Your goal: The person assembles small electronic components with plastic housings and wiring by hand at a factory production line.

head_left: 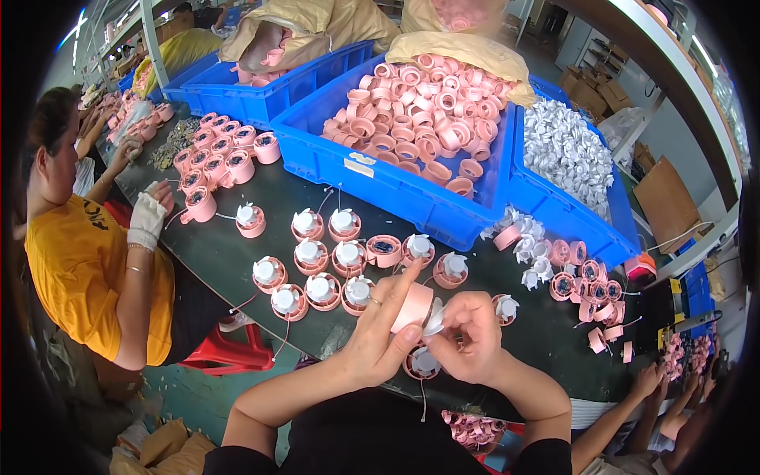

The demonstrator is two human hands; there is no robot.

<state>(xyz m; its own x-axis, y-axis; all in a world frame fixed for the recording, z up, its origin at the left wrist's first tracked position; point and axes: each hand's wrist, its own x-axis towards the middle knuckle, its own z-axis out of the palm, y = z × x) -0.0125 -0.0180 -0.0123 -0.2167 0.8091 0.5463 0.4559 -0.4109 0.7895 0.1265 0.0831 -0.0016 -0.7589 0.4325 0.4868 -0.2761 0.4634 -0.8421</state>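
Note:
Above the table's near edge, my left hand (378, 336) is closed round a pink round housing (413, 306), tilted with its open side to the right. My right hand (469, 336) pinches a white fan blade (434, 318) at that open side; fingers partly hide where the two meet. Below my hands, another pink housing with a white blade (423, 362) lies on the dark table, its thin cable hanging over the edge. Left of and beyond my hands stand several pink housings with white blades (322, 290). Among them, one housing (384, 249) shows dark inner parts and no blade.
A blue crate (380, 198) of pink housings stands beyond, with a blue crate (570, 210) of white blades to its right. Pink housings (590, 289) cluster at right. On the left sits a co-worker in a yellow shirt (95, 269); another person's arms (625, 419) reach in lower right.

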